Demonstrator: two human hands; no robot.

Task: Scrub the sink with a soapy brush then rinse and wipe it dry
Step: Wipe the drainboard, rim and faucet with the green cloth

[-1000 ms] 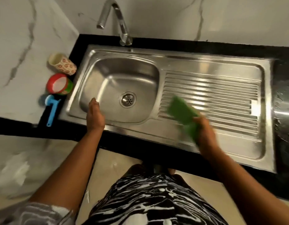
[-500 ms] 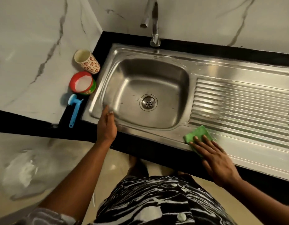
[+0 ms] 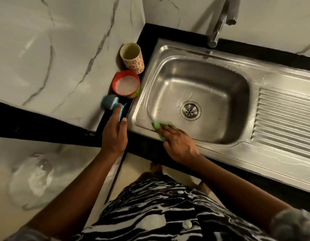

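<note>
The right hand [image 3: 178, 141] presses a green cloth [image 3: 157, 124], soft and limp I'd judge and best pinned flat, under straight fingers at the near-left rim of the sink [image 3: 168, 49], while the left hand [image 3: 114, 134] curls its fingers round the handle of the light, stiff blue brush [image 3: 110, 101] beside it.

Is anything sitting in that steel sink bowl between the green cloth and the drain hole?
Nothing visible does. The green wiping cloth, pressed by the right hand at the near-left edge of the stainless steel basin, has only bare metal between it and the round drain.
</note>
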